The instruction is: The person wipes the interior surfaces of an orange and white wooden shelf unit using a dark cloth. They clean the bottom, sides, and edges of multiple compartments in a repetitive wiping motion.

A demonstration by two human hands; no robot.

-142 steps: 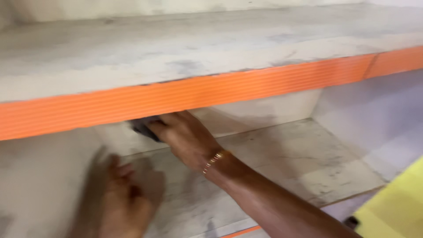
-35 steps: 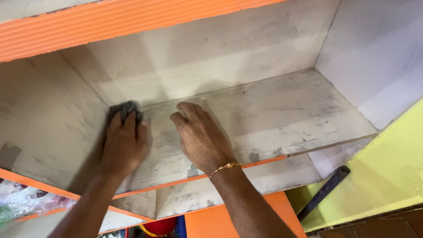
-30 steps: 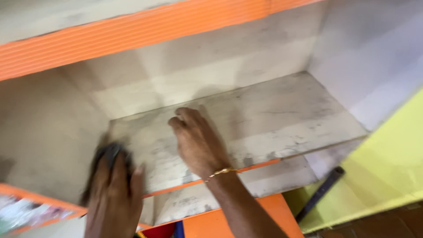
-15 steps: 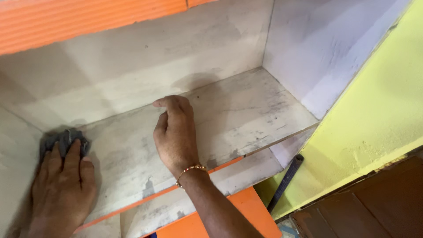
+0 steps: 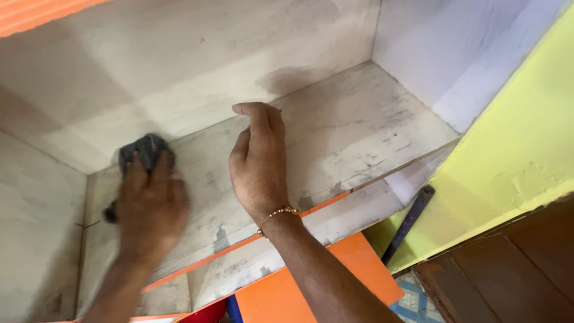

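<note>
Pale, scuffed laminate shelf with orange edging — the left hand presses a crumpled dark grey cloth flat near the back left corner, fingers spread over it. Right hand — open, empty, palm down mid-shelf, seemingly as a brace.

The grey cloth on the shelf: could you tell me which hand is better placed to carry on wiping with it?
Left, probably. The left hand presses flat on the grey cloth on the shelf; the right hand rests bare beside it.

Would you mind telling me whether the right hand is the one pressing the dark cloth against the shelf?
No, the left hand presses the dark cloth, while the right hand rests bare on the shelf.
</note>
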